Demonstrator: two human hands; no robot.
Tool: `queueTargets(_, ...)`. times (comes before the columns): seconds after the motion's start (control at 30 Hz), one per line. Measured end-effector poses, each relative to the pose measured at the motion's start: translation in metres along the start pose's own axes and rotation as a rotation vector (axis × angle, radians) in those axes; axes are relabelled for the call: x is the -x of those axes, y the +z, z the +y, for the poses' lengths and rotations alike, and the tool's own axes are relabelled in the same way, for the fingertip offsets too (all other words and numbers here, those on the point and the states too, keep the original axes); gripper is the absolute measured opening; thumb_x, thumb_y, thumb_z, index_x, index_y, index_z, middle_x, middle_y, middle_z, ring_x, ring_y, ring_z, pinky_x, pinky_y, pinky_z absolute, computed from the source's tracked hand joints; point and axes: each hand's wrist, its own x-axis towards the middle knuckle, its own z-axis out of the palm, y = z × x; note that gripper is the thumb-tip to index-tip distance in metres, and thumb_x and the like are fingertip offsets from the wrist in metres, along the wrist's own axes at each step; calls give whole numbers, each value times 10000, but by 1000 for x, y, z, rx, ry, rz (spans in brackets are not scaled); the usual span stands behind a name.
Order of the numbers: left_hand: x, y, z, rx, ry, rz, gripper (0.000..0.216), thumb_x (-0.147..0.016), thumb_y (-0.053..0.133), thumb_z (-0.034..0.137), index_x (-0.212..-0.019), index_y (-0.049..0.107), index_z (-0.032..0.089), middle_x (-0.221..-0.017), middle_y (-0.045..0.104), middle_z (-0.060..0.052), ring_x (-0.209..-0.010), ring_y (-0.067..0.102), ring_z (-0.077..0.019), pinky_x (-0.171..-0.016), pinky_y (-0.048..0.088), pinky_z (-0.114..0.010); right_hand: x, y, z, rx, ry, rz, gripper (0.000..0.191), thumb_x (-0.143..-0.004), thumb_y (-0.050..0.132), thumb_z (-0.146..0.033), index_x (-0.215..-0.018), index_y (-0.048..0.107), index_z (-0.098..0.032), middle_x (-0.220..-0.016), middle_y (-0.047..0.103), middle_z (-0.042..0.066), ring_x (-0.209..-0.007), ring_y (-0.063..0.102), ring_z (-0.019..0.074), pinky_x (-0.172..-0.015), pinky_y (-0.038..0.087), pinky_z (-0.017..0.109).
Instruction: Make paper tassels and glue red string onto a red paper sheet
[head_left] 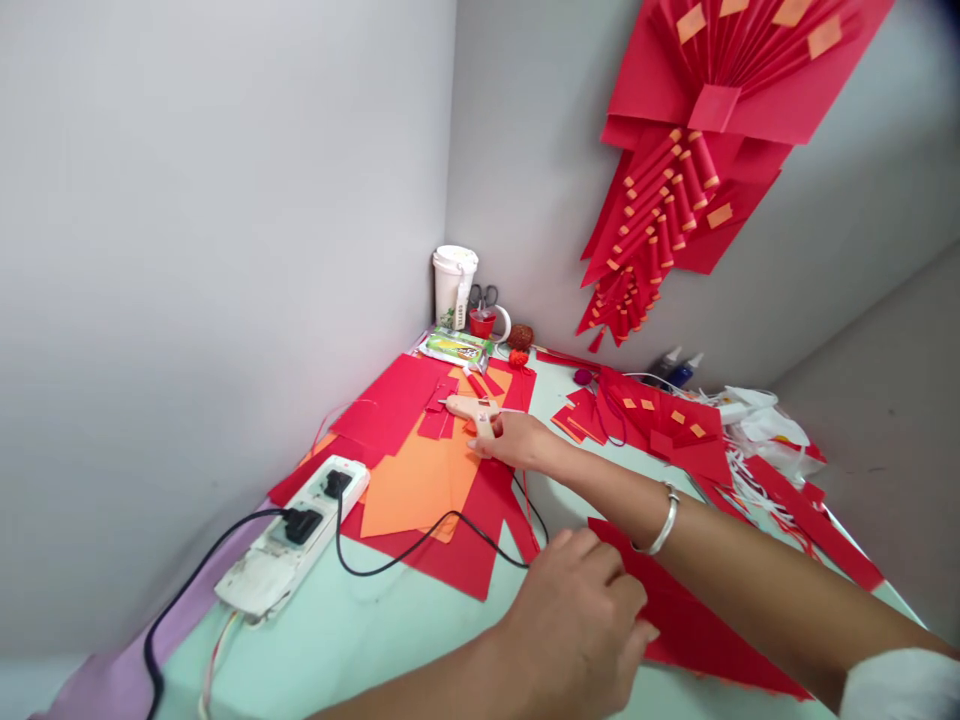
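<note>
My right hand, a silver bangle on its wrist, reaches far over the table with its fingers closed around the handle of a cream glue gun. The gun's nozzle points left, above small red strips and orange paper sheets. Closer to me, my left hand is curled with its back toward the camera. Its palm side is hidden, so what it may hold cannot be seen. Just right of it lies a large red paper piece, partly covered by my right forearm.
A white power strip with black plugs and a loose cord is at left. A white cup, a red pot with scissors and a wipes pack stand in the corner. Red paper decorations hang on the wall.
</note>
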Motion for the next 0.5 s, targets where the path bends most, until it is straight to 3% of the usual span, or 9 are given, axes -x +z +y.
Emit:
queueTargets(0.13, 3, 11, -1, -101, 90, -13, 204, -882, 586, 379, -840, 603, 180, -780, 616, -35, -765, 548, -202, -689, 380, -350, -3, 2, -8, 10, 61, -25, 353, -741, 725, -526, -721, 649, -181, -735, 673, 50, -736, 634, 224, -577, 412, 290)
queueTargets(0.27, 5, 20, -2, -149, 126, -29, 208, -869, 596, 378, -822, 580, 176, -763, 619, -29, -712, 554, -194, -642, 363, -347, -6, 7, -11, -17, 126, -48, 279, -865, 664, -428, -864, 647, -150, -852, 668, 28, -735, 626, 156, -683, 514, 320)
queueTargets(0.5, 5, 12, 0, -115, 113, -58, 201, -872, 593, 366, -817, 598, 173, -768, 639, -35, -727, 574, -192, -651, 393, -345, -11, 14, -3, -257, 180, -105, 209, -944, 596, -320, -1036, 632, -137, -932, 667, 33, -730, 649, 140, -649, 561, 301)
